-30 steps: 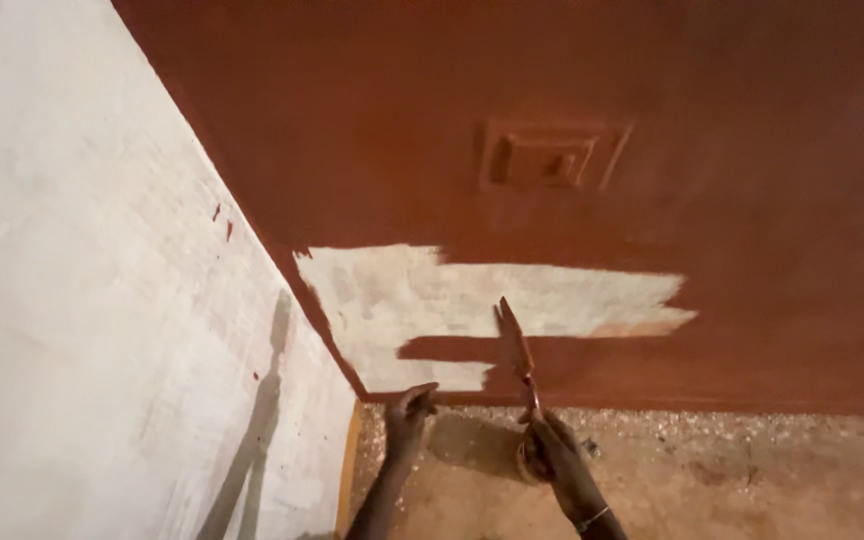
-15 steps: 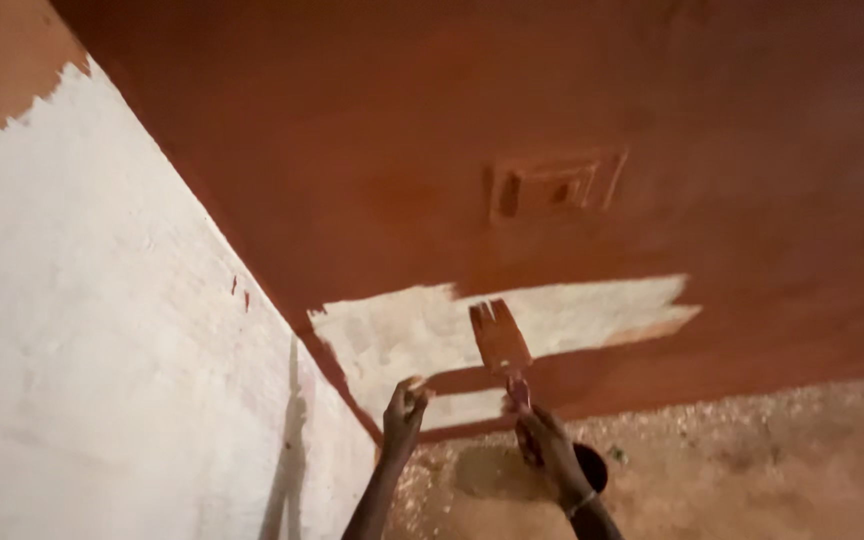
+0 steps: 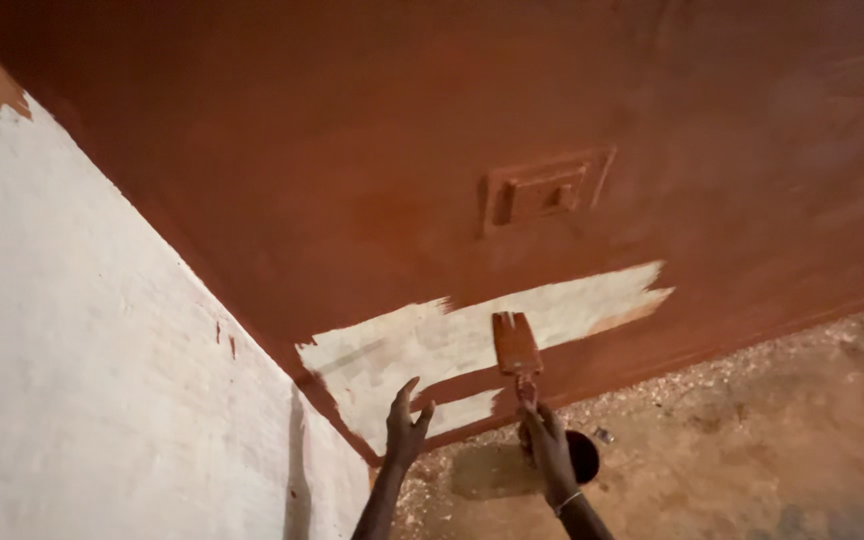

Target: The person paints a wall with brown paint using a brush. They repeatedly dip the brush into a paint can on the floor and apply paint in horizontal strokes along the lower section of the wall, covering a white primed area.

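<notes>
My right hand (image 3: 549, 445) grips the handle of a flat paintbrush (image 3: 516, 347) coated in red-brown paint. The bristles press against the wall inside a pale unpainted patch (image 3: 422, 345), above a fresh red-brown stroke low on the wall. My left hand (image 3: 404, 428) is held up with fingers spread, close to the lower edge of the pale patch; whether it touches the wall I cannot tell. It holds nothing. The rest of this wall (image 3: 352, 150) is covered in red-brown paint.
A rectangular switch box (image 3: 544, 190), painted over, sits above the patch. The adjoining wall (image 3: 102, 380) on the left is white with small red spatters. A dark round container (image 3: 582, 457) stands on the speckled floor (image 3: 752, 420) behind my right hand.
The view has tilted up and the corner has shifted left. The brush has moved along the pale patch and now stands more upright. My left hand has risen with fingers spread.
</notes>
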